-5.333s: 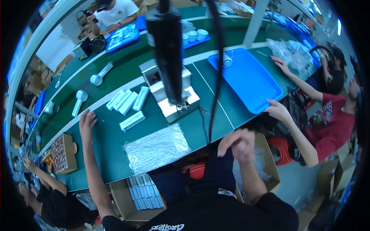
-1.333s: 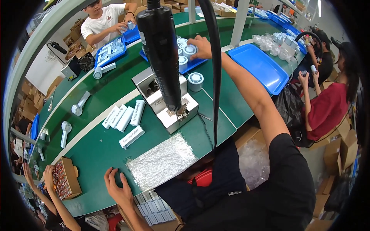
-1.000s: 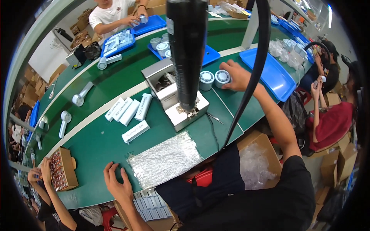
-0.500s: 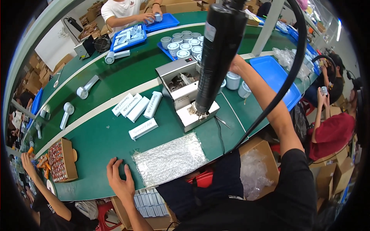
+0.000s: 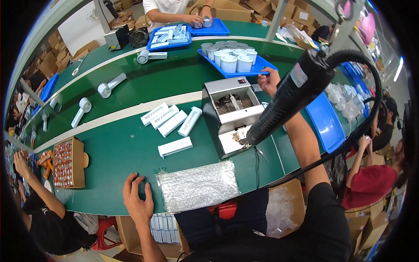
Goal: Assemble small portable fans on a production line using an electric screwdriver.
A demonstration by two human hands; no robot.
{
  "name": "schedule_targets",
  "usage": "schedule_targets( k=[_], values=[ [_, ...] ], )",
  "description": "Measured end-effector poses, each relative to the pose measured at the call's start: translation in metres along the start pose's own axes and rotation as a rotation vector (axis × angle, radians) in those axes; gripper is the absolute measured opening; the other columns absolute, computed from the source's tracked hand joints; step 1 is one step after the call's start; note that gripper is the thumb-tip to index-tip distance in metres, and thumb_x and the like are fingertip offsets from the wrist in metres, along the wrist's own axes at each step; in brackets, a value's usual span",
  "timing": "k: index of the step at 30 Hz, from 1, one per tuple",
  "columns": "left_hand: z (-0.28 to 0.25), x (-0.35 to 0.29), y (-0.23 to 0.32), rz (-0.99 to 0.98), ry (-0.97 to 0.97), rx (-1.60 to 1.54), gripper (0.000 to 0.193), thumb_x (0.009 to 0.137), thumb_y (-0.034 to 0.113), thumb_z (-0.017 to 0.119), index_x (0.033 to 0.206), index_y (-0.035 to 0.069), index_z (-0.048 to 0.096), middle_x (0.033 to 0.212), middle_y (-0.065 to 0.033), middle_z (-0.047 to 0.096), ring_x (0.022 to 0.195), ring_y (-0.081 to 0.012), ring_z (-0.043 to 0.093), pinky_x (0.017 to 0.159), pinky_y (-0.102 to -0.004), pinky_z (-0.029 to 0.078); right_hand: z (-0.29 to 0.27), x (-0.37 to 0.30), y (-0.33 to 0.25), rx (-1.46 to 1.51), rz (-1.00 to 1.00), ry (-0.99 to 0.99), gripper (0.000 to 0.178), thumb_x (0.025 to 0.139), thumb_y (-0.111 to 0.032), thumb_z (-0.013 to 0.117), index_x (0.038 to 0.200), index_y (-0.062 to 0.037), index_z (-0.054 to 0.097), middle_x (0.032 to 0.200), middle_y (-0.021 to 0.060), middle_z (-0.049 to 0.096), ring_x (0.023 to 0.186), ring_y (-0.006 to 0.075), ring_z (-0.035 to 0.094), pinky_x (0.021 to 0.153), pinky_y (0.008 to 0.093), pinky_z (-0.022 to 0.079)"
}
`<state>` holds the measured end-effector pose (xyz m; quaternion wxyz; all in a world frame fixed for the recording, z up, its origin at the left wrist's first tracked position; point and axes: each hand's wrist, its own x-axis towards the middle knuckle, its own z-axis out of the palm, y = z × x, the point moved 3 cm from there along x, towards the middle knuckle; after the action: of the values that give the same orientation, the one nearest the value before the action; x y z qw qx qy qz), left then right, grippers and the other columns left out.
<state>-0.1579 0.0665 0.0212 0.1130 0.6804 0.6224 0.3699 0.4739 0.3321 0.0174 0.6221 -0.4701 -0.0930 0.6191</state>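
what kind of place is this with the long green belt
Most likely a factory assembly line: a green belt carries a blue tray of round parts, and a black driver tool hangs over the workbench.

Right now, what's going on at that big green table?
The person's right hand grips the corner of a blue tray of pale round parts. The left hand rests on the green table beside a silvery sheet. A slanting black tool points at a metal box. Across the table, another person handles a small round piece.

Right hand (image 5: 269,81) grips tray (image 5: 260,67); left hand (image 5: 138,198) beside silvery sheet (image 5: 198,184).
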Motion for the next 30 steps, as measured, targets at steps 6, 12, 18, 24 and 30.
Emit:
schedule_targets(
  k=[6,12,18,24,30],
  values=[
    [-0.014,-0.006,-0.011,-0.031,0.016,0.056,0.022,0.092,0.007,0.068,0.113,0.000,0.070,0.131,-0.0181,0.065,0.121,-0.0382,0.063,0.104,-0.0443,0.049,0.069,0.006,0.050,-0.007,-0.003,-0.133,0.014,0.087,-0.007,0.064,0.088,0.0020,0.053,0.079,0.0175,0.061,0.054,0.0176,0.055,0.049,0.0249,0.052],
    [-0.012,-0.006,-0.011,-0.030,0.026,0.070,0.021,0.089,0.006,0.072,0.110,0.002,0.071,0.131,-0.0167,0.065,0.124,-0.0392,0.061,0.103,-0.0470,0.049,0.088,0.062,0.038,-0.092,-0.209,-0.043,0.012,0.090,-0.007,0.062,0.091,0.0017,0.053,0.083,0.0152,0.061,0.065,0.0230,0.063,0.065,0.0361,0.064],
    [-0.011,-0.006,-0.011,-0.055,0.016,0.075,0.021,0.087,0.004,0.072,0.108,0.001,0.071,0.131,-0.0166,0.065,0.125,-0.0395,0.061,0.104,-0.0470,0.049,0.082,0.105,0.027,-0.054,-0.187,0.093,0.019,0.091,-0.002,0.063,0.096,0.0066,0.047,0.085,0.0151,0.057,0.065,0.0229,0.064,0.067,0.0333,0.067],
    [-0.012,-0.004,-0.008,-0.069,0.007,0.081,0.022,0.086,0.002,0.072,0.107,0.000,0.071,0.130,-0.0179,0.065,0.125,-0.0405,0.061,0.105,-0.0474,0.048,0.074,0.109,0.013,-0.007,-0.230,0.113,0.035,0.093,-0.007,0.067,0.110,0.0082,0.041,0.095,0.0201,0.055,0.077,0.0276,0.066,0.069,0.0368,0.068],
    [-0.008,-0.002,-0.010,-0.055,0.018,0.093,0.023,0.084,0.003,0.072,0.107,0.000,0.070,0.129,-0.0178,0.064,0.125,-0.0404,0.061,0.104,-0.0475,0.049,0.055,0.128,0.020,-0.084,-0.228,0.112,0.028,0.107,-0.010,0.045,0.129,0.0048,0.037,0.105,0.0265,0.055,0.088,0.0354,0.067,0.075,0.0481,0.069]
  ],
)
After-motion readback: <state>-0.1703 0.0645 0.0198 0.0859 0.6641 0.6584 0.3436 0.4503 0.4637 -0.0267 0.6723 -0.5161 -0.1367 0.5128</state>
